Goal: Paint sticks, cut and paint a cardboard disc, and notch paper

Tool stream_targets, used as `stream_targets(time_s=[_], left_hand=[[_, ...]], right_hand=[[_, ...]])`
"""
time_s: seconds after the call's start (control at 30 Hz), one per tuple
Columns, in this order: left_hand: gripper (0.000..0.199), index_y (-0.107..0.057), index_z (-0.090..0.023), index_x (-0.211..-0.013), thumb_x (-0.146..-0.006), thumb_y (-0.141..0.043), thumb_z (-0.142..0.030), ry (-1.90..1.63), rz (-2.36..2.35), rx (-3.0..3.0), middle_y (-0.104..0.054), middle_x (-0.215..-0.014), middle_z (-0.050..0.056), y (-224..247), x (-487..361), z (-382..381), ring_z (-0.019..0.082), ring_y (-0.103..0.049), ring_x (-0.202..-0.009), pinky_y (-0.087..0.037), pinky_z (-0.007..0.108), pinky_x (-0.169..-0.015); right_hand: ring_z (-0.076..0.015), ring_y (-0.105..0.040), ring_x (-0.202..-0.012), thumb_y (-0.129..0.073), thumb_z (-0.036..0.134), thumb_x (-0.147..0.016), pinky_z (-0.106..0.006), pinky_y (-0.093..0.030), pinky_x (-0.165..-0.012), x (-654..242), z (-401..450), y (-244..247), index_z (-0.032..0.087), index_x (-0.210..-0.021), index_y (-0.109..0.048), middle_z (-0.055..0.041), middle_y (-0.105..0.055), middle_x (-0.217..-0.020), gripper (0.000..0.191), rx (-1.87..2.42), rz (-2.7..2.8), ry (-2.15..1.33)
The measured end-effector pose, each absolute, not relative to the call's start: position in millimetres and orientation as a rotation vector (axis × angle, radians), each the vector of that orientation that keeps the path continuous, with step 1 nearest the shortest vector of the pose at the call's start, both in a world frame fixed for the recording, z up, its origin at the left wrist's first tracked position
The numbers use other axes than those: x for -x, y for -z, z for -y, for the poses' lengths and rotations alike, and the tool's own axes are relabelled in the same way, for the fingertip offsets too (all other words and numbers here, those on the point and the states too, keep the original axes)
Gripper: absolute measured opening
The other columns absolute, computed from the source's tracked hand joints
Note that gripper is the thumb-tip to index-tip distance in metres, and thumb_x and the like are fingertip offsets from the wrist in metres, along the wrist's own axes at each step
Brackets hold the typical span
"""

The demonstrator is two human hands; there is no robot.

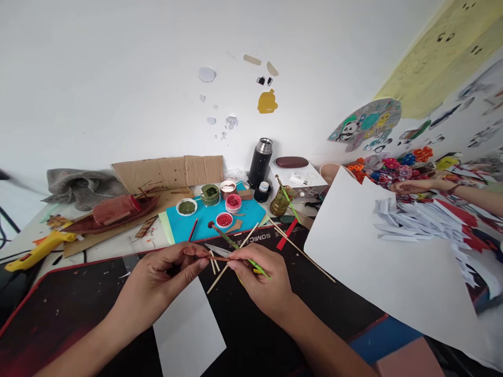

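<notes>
A thin reddish-brown strip [218, 258] spans the gap between my hands, raised over the black desk mat. My left hand [165, 272] pinches its left end between thumb and fingertips. At the other end, my right hand [259, 272] pinches it with thumb and forefinger. Just behind my fingertips lies a pointed metal blade [216, 250], its other end hidden by my right hand. A green-handled paintbrush [228, 238] with a brown tip passes behind that hand. Several pale thin sticks [217, 280] lie on the mat beneath. A white paper sheet [188, 330] rests below my left hand.
Open paint pots, such as a green one [210, 195] and a red lid [224, 220], stand on a blue sheet [204, 229]. Left are a brown model boat [113, 214] and a yellow glue gun [43, 248]. A black flask [260, 163] stands behind. Another person's hand [412, 186] is at right.
</notes>
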State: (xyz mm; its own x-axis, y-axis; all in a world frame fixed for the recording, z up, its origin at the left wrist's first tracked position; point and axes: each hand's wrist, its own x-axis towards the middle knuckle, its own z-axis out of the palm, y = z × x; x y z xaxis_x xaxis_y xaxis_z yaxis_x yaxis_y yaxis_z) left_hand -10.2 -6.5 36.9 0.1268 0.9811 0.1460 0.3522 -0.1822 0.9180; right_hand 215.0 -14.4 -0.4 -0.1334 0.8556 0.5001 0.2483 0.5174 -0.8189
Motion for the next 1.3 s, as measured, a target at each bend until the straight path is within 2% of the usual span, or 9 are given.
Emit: stream_targets(time_s=[0.1,0.2,0.33,0.43,0.67,0.93,1.2,1.3], left_hand=[[0.031,-0.076,-0.026,-0.067,-0.087,-0.081,-0.049,-1.087,-1.299,-1.659,-0.073,-0.067,0.003,-36,10,7,0.02,-0.065,-0.06,-0.051,0.027,-0.056],[0.04,-0.069,-0.026,-0.061,-0.088,-0.08,-0.052,-1.108,-1.314,-1.684,-0.076,-0.072,0.005,-33,14,7,0.019,-0.065,-0.061,-0.049,0.026,-0.054],[0.027,-0.083,-0.028,-0.083,-0.091,-0.077,-0.054,-1.115,-1.477,-1.829,-0.07,-0.062,0.001,-24,23,6,0.016,-0.056,-0.05,-0.04,0.026,-0.048],[0.028,-0.085,-0.028,-0.091,-0.092,-0.075,-0.053,-1.152,-1.575,-1.93,-0.071,-0.063,0.0,-17,27,1,0.017,-0.06,-0.051,-0.042,0.027,-0.051],[0.027,-0.083,-0.029,-0.088,-0.093,-0.07,-0.052,-1.196,-1.679,-2.071,-0.062,-0.057,-0.003,-10,30,-10,0.014,-0.052,-0.046,-0.035,0.027,-0.052],[0.027,-0.084,-0.03,-0.089,-0.088,-0.074,-0.056,-1.22,-1.702,-2.013,-0.061,-0.057,-0.003,-13,34,-10,0.015,-0.047,-0.046,-0.033,0.028,-0.053],[0.026,-0.085,-0.029,-0.089,-0.095,-0.071,-0.05,-1.233,-1.658,-2.166,-0.067,-0.06,0.0,-9,34,-9,0.016,-0.054,-0.047,-0.035,0.029,-0.053],[0.026,-0.085,-0.03,-0.089,-0.096,-0.071,-0.05,-1.221,-1.643,-2.192,-0.068,-0.06,0.001,-10,34,-9,0.018,-0.057,-0.048,-0.037,0.03,-0.054]], right_hand=[[-0.0181,-0.075,-0.069,-0.076,0.022,-0.101,-0.027,-0.059,-0.063,-215,15,0,0.024,-0.098,-0.084,-0.0039,-0.082,-0.082,0.009,0.967,1.645,-0.699],[-0.0189,-0.076,-0.071,-0.074,0.025,-0.103,-0.028,-0.06,-0.064,-217,17,-1,0.023,-0.1,-0.085,-0.0053,-0.082,-0.084,0.011,0.959,1.609,-0.722],[-0.0156,-0.071,-0.058,-0.064,0.037,-0.112,-0.027,-0.058,-0.054,-223,20,-1,0.021,-0.104,-0.084,-0.0056,-0.079,-0.081,0.028,0.931,1.417,-0.873],[-0.0154,-0.07,-0.056,-0.061,0.044,-0.114,-0.026,-0.055,-0.05,-225,24,-1,0.021,-0.106,-0.085,-0.0057,-0.078,-0.077,0.034,0.87,1.309,-0.934],[-0.0162,-0.072,-0.058,-0.06,0.043,-0.116,-0.026,-0.055,-0.052,-225,35,-7,0.024,-0.111,-0.086,-0.0064,-0.08,-0.08,0.033,0.749,1.379,-0.939],[-0.0165,-0.071,-0.056,-0.057,0.049,-0.116,-0.025,-0.052,-0.048,-227,29,1,0.02,-0.104,-0.084,-0.0069,-0.079,-0.077,0.042,0.896,1.345,-0.953],[-0.0173,-0.074,-0.059,-0.057,0.05,-0.116,-0.027,-0.056,-0.052,-224,31,-1,0.021,-0.106,-0.084,-0.0073,-0.081,-0.08,0.041,0.842,1.407,-0.992],[-0.0161,-0.073,-0.057,-0.058,0.047,-0.116,-0.025,-0.053,-0.05,-224,29,3,0.02,-0.105,-0.084,-0.0066,-0.08,-0.078,0.039,0.862,1.352,-1.0]])
